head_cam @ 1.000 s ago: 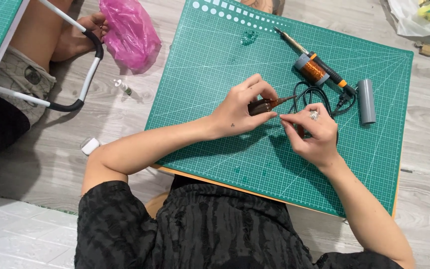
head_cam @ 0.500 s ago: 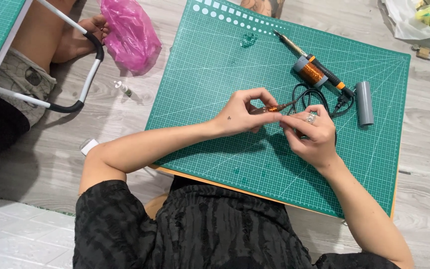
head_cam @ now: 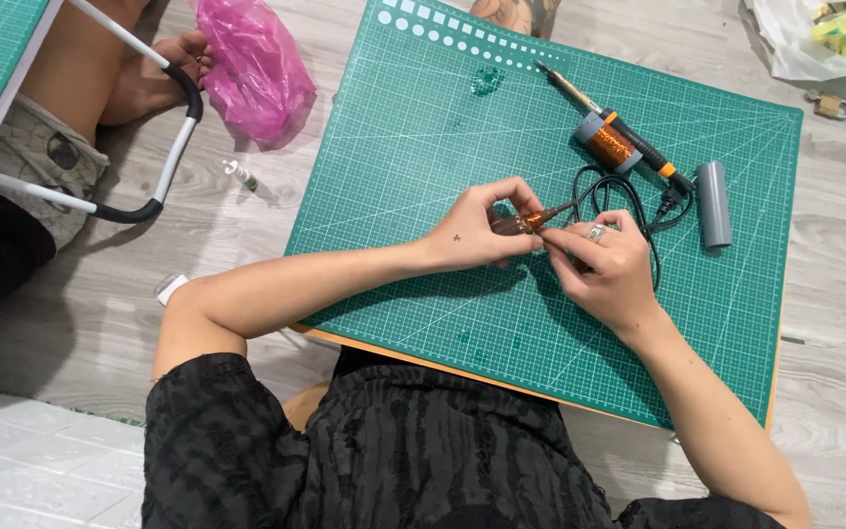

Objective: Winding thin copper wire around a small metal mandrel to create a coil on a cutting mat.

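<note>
My left hand (head_cam: 482, 227) pinches a small rod wound with copper wire (head_cam: 533, 218) over the green cutting mat (head_cam: 423, 137). My right hand (head_cam: 607, 266), with a ring on one finger, meets it from the right and its fingertips hold the wire end of the same piece. A spool of copper wire (head_cam: 607, 142) lies beyond the hands beside a soldering iron (head_cam: 629, 132) with an orange collar. The iron's black cord (head_cam: 638, 211) loops under my right hand. A grey tube (head_cam: 714, 203) lies to the right of the cord.
A pink plastic bag (head_cam: 252, 69) and a small vial (head_cam: 241, 176) lie on the wooden floor left of the mat. Another person sits at the far left behind a white-and-black frame (head_cam: 139, 59). A white bag (head_cam: 815, 39) and a padlock (head_cam: 827, 104) are at top right.
Both hands shifted slightly together; the wound piece is tilted up more toward the right and my right fingers have closed in on its end.
</note>
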